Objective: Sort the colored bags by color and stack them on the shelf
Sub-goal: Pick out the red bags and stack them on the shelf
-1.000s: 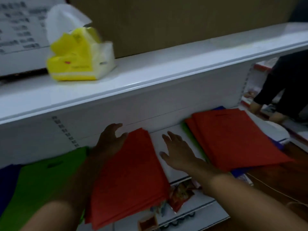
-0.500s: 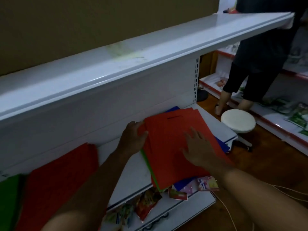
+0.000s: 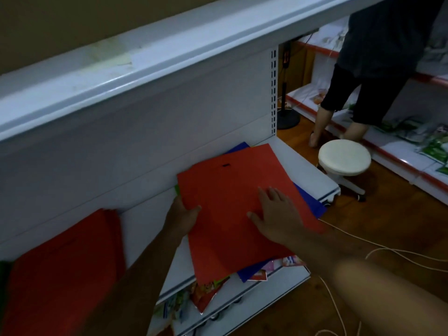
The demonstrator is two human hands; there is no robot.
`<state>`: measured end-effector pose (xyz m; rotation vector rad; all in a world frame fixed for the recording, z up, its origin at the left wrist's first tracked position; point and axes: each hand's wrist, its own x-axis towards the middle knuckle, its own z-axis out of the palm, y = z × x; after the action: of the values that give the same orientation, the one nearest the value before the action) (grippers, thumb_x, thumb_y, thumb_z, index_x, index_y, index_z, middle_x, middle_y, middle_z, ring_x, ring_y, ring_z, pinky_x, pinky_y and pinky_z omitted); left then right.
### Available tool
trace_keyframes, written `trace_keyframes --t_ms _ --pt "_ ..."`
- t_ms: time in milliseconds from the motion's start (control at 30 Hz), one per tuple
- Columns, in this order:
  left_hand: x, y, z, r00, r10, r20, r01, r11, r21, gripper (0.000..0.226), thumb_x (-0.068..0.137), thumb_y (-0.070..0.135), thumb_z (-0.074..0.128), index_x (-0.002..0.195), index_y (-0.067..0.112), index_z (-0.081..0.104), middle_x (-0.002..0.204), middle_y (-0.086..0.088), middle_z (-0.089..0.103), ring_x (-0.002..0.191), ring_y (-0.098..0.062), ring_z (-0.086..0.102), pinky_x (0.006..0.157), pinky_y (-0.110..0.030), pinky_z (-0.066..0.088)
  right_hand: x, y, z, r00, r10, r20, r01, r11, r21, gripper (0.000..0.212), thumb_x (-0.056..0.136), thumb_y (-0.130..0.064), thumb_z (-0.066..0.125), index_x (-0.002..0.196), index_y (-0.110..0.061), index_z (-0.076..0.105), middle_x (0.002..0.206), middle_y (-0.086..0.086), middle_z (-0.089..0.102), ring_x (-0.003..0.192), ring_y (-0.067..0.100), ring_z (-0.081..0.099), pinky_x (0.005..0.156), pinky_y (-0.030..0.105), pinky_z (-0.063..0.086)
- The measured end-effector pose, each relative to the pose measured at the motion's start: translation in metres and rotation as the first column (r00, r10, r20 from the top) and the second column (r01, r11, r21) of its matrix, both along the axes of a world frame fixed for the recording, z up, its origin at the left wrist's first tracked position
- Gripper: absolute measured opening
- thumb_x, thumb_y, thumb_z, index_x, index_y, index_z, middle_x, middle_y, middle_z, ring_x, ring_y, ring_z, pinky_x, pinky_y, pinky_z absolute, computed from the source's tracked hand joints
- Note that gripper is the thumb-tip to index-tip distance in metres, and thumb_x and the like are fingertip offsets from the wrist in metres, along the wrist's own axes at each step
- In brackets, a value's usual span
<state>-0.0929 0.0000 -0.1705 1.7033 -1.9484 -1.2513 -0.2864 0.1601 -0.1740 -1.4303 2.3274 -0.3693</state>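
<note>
On shelf (image 3: 308, 163): left hand (image 3: 183, 215) pinching red bags (image 3: 232, 209) at edge for lifting; right hand (image 3: 278, 214) flat, fingers relaxed, steadying the pile.

light: dim, bluish | glare: soft sheen along upper shelf (image 3: 150, 76) edge | shadow: deep under it | blur: near forearm (image 3: 388, 294) soft | edges: wide-angle bend in shelf lines

a small shop aisle: white metal gondola shelving (image 3: 169, 76) with a slotted upright (image 3: 274, 93), red-edged racks (image 3: 397, 156) of packaged goods opposite, and a round stool (image 3: 344, 157) on the wooden floor.
</note>
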Motion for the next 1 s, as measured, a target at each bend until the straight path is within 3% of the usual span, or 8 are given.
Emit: trace_keyframes --t_ms 100,200,300,367,533,633,767,1000 --pt "-0.004 0.009 0.015 0.991 0.099 -0.094 -0.093 0.994 0.060 0.054 0.083 0.025 0.069 0.133 0.015 0.051 0.120 -0.001 0.062 0.103 -0.023 0.063 0.090 -0.038 0.052 0.001 -0.004 0.004 0.996 -0.065 0.053 0.069 0.993 -0.090 0.075 0.095 -0.056 0.043 0.153 -0.020 0.013 0.161 0.008 0.014 0.147 0.030 0.015 0.117 0.048 0.024" --pt "-0.005 0.010 0.016 0.974 0.190 -0.125 -0.173 0.975 0.137 0.063 0.088 0.019 0.068 0.142 0.009 0.036 0.118 -0.006 0.054 0.103 -0.026 0.058 0.087 -0.038 0.050 -0.004 -0.005 0.004 0.991 -0.130 0.013 0.130 0.991 -0.036 0.078 0.095 -0.057 0.043 0.154 -0.018 0.010 0.162 0.015 0.001 0.149 0.034 0.005 0.117 0.049 0.020" --pt "-0.007 0.009 0.015 0.966 0.190 -0.174 -0.167 0.976 0.141 0.050 0.086 0.016 0.069 0.131 0.015 0.046 0.111 0.000 0.060 0.094 -0.023 0.062 0.087 -0.040 0.053 -0.002 -0.006 0.003 0.994 -0.091 0.059 0.094 0.995 -0.039 0.078 0.094 -0.056 0.045 0.154 -0.019 0.011 0.162 0.011 0.004 0.148 0.033 0.010 0.115 0.049 0.024" --pt "-0.009 0.009 0.016 0.963 0.192 -0.187 -0.171 0.977 0.125 0.040 0.083 0.015 0.071 0.118 0.019 0.053 0.114 -0.007 0.066 0.093 -0.025 0.066 0.087 -0.045 0.055 0.000 -0.008 0.005 0.993 -0.074 0.094 0.083 0.992 -0.092 0.075 0.095 -0.053 0.047 0.153 -0.019 0.013 0.162 0.009 0.007 0.147 0.031 0.016 0.113 0.048 0.029" --pt "-0.007 0.009 0.023 0.933 0.286 -0.218 -0.274 0.958 0.081 0.060 0.073 0.016 0.079 0.126 0.011 0.051 0.113 -0.010 0.065 0.093 -0.027 0.067 0.085 -0.048 0.056 -0.005 -0.005 0.005 0.986 -0.081 0.148 0.104 0.983 -0.154 0.072 0.095 -0.042 0.054 0.152 -0.017 0.018 0.161 0.007 0.011 0.142 0.028 0.029 0.110 0.043 0.038" --pt "-0.008 0.009 0.029 0.931 0.267 -0.248 -0.258 0.964 0.069 0.047 0.072 0.016 0.081 0.115 0.014 0.064 0.104 -0.007 0.070 0.087 -0.024 0.069 0.084 -0.045 0.057 -0.008 0.000 0.004 0.985 -0.064 0.157 0.088 0.985 -0.149 0.072 0.094 -0.037 0.058 0.152 -0.018 0.019 0.160 0.006 0.012 0.141 0.026 0.032 0.108 0.040 0.041" --pt "-0.008 0.008 0.032 0.951 0.220 -0.218 -0.230 0.973 -0.023 0.023 0.070 0.017 0.080 0.090 0.025 0.071 0.089 -0.003 0.073 0.078 -0.023 0.071 0.080 -0.046 0.058 -0.008 0.003 0.005 0.984 -0.047 0.169 0.070 0.989 -0.131 0.076 0.091 -0.033 0.062 0.152 -0.019 0.019 0.161 0.004 0.011 0.139 0.025 0.035 0.108 0.040 0.042" --pt "-0.006 0.019 0.039 0.965 0.211 -0.155 -0.245 0.938 -0.247 0.021 0.072 0.019 0.078 0.091 0.023 0.072 0.080 0.005 0.070 0.073 -0.016 0.067 0.071 -0.030 0.055 -0.003 0.008 0.011 0.982 -0.001 0.189 0.026 0.991 -0.129 0.075 0.093 -0.029 0.062 0.153 -0.017 0.018 0.161 0.003 0.009 0.138 0.023 0.037 0.106 0.033 0.039"
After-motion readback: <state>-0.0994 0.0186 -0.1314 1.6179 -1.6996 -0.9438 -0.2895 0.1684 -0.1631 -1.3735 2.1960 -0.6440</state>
